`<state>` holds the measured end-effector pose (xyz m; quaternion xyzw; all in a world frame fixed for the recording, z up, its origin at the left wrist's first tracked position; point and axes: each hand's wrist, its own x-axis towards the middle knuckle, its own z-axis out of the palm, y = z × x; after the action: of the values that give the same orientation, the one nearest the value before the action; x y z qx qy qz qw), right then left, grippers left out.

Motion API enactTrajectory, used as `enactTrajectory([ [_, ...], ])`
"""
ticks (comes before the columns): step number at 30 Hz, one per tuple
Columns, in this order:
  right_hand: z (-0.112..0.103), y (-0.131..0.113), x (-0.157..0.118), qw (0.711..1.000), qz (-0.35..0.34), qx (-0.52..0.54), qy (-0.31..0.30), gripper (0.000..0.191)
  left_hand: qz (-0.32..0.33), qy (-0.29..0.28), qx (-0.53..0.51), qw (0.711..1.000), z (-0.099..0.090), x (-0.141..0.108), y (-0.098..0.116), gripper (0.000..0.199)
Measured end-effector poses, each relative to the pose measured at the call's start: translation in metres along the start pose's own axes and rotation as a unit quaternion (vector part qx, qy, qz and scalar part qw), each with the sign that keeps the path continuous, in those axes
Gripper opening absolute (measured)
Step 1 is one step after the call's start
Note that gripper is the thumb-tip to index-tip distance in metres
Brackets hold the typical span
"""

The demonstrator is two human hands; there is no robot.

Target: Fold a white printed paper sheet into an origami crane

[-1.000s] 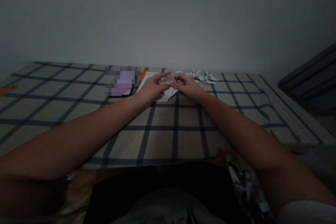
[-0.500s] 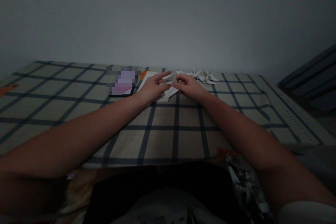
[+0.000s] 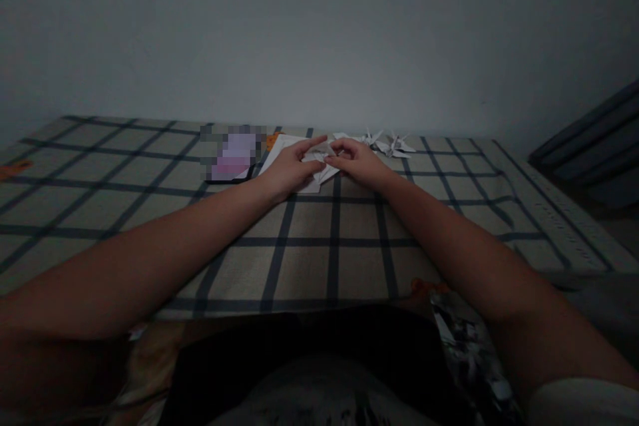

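A small folded white paper [image 3: 327,175] lies between my hands, on top of flat white sheets [image 3: 279,147]. My left hand [image 3: 293,165] rests on its left side, index finger stretched out and thumb pressed on the paper. From the right, my right hand [image 3: 355,161] pinches the paper's edge between curled fingers and thumb. The fingertips of both hands nearly meet over it. Just beyond my right hand sit folded white paper pieces with pointed tips [image 3: 398,146].
A phone with a purple and pink screen [image 3: 237,153], partly pixelated, lies left of the sheets. The checked cloth [image 3: 309,266] covers the table. A grey wall [image 3: 319,33] rises behind; a dark ridged object [image 3: 599,153] stands at the right.
My right hand's fingertips have shifted slightly left over the folded paper. My left hand has hardly moved.
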<state>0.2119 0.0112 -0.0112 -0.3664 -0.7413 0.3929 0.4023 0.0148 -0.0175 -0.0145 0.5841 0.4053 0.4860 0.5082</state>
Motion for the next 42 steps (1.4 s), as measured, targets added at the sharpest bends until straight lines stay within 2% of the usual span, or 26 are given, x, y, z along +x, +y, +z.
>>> enactTrajectory([
  [4,-0.002,-0.001,-0.001,1.000,0.013,0.020,-0.014,0.037,-0.013,0.009,-0.065,0.998,0.002,0.004,0.002,0.074],
  [7,-0.003,-0.003,-0.001,1.000,0.005,0.013,-0.012,0.034,-0.001,-0.007,-0.076,0.997,0.001,0.006,-0.001,0.064],
  [12,-0.003,-0.004,-0.001,1.000,-0.007,0.016,-0.015,0.030,0.022,-0.014,-0.033,0.999,-0.003,0.009,-0.007,0.059],
  [18,-0.003,-0.002,0.000,1.000,0.001,0.008,-0.015,0.032,0.031,-0.006,0.013,0.999,-0.002,0.005,-0.001,0.061],
  [29,-0.002,-0.003,0.000,1.000,-0.014,-0.001,0.006,0.023,0.052,-0.012,0.027,0.998,-0.004,0.008,-0.008,0.056],
  [37,0.001,0.002,0.003,1.000,-0.006,0.008,0.022,0.021,0.036,-0.016,0.026,0.999,-0.003,0.004,-0.004,0.065],
  [42,0.002,0.002,0.003,0.999,-0.006,0.027,0.020,0.019,0.053,-0.013,0.029,0.998,-0.002,0.005,-0.007,0.070],
])
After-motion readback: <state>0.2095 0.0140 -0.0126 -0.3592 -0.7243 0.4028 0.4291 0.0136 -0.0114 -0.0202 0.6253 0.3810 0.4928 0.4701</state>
